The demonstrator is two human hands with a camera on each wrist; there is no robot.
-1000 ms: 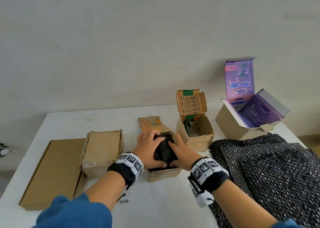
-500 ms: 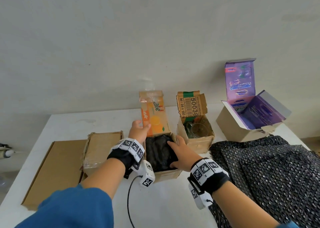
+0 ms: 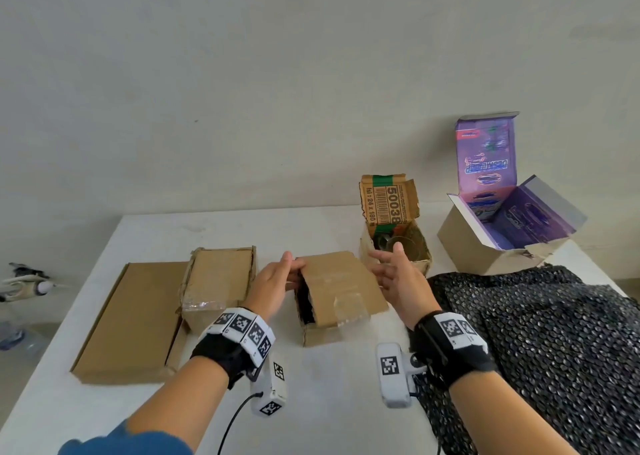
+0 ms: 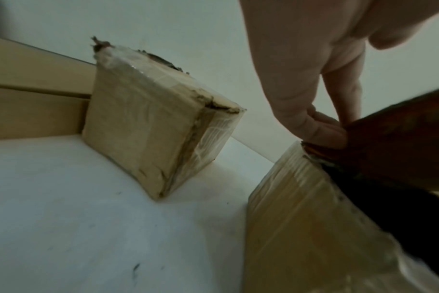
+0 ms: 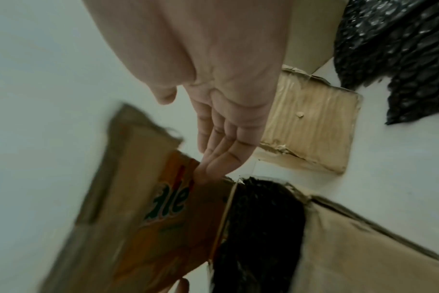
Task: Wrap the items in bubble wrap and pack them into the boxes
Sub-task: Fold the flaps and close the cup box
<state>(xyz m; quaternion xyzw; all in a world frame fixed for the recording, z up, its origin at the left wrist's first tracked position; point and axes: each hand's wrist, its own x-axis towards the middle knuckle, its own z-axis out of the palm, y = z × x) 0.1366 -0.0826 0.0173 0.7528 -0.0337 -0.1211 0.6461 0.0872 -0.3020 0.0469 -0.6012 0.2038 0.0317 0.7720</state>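
A small cardboard box (image 3: 332,331) stands mid-table with a black bubble-wrapped bundle (image 3: 305,298) inside, mostly covered by its lid flap (image 3: 341,286). The flap lies tilted over the opening. My left hand (image 3: 292,271) pinches the flap's left edge; in the left wrist view its fingers (image 4: 321,130) clamp that edge above the box (image 4: 301,228). My right hand (image 3: 384,264) is open beside the flap's right edge. In the right wrist view its straight fingers (image 5: 213,158) touch the orange-printed flap (image 5: 168,208) next to the bundle (image 5: 258,228).
A taped shut box (image 3: 221,281) and a flat carton (image 3: 128,319) lie to the left. Behind my right hand an open box (image 3: 420,262) holds a glass (image 3: 403,246). An open purple-lined box (image 3: 485,250) stands at the back right. Black bubble wrap (image 3: 540,333) covers the table's right side.
The flap stood upright half a second ago and now lies folded down over the bundle. My right hand left the bundle and moved to the flap's right edge.
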